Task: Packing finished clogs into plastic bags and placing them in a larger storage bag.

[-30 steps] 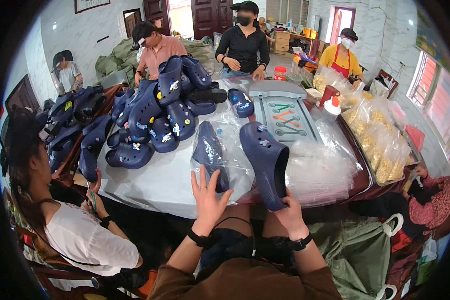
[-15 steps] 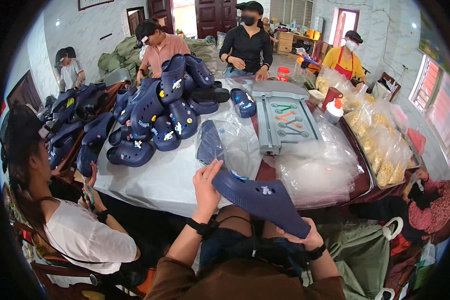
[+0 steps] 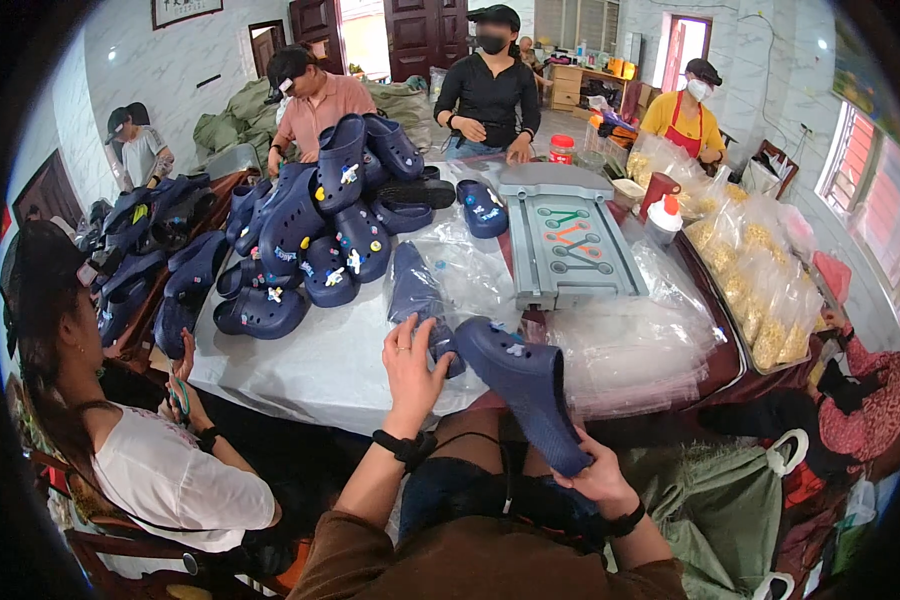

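Note:
A navy foam clog [image 3: 518, 380] with a small pale charm hangs over my lap at the table's front edge. At its heel end, my right hand [image 3: 602, 470] is closed around it. My left hand [image 3: 413, 378] has its fingers apart and holds nothing, just left of the clog's toe. Right beyond those fingertips, another navy clog [image 3: 413, 283] lies on the table in a clear plastic bag [image 3: 470, 275]; whether the fingers touch it I cannot tell.
A heap of charm-decorated clogs [image 3: 295, 225] fills the table's far left. To the right stand a grey folding step stool [image 3: 575, 230], loose clear bags [image 3: 620, 350] and a tray of bagged yellow pieces [image 3: 760, 290]. A co-worker [image 3: 160, 450] sits close on my left; others stand across the table.
My left hand has let go of the clog and opened beside it. The clog in my right hand has swung to a steeper angle, its toe moving right and up.

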The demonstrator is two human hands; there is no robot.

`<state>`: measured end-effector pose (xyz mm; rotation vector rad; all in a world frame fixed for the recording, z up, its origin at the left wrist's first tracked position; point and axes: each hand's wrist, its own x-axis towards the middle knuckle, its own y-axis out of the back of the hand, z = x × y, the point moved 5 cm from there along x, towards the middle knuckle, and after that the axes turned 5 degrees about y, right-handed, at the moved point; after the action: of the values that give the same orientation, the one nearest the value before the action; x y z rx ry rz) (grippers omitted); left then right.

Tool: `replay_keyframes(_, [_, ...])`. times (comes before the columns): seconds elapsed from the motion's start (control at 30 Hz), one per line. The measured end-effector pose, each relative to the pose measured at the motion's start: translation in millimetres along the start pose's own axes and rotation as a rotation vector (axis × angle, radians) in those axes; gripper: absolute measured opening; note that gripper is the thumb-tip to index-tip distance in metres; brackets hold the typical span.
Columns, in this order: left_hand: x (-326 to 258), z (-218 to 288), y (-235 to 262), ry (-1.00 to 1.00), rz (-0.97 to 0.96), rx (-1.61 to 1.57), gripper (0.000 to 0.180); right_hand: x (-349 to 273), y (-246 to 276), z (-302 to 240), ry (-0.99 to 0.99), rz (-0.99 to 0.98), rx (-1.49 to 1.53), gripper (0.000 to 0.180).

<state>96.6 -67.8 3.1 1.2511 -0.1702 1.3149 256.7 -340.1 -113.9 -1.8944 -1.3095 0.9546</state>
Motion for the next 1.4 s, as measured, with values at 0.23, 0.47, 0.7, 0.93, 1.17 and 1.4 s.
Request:
replay_keyframes(0.23, [3, -30, -25, 0.077, -0.101, -0.202, 0.045, 23, -47, 13, 0.022, -0.038, -0.114, 0.05])
replay_keyframes(0.47, [23, -28, -25, 0.283, -0.148, -0.844, 0.03, 64, -80, 27, -0.147, -0.14, 0.115, 0.037])
replay_keyframes(0.7, [7, -38, -39, 0.357, -0.338, -1.173, 0.022, 132, -43, 40, -0.205, -0.102, 0.152, 0.04])
replay_keyframes(0.93, [-12, -13, -2, 0.135, -0.237, -0.465, 0.037, 122, -62, 9, 0.485, 0.224, -1.181, 0.033])
replay_keyframes(1.17, [-53, 37, 20, -0.325, -0.349, -0.215, 0.075, 106, -116, -62, 1.089, 0.382, -1.484, 0.045])
replay_keyframes(1.4, [-69, 49, -7, -0.271, -0.413, -0.104, 0.072, 169, -72, -80, 0.996, 0.272, -1.912, 0.018])
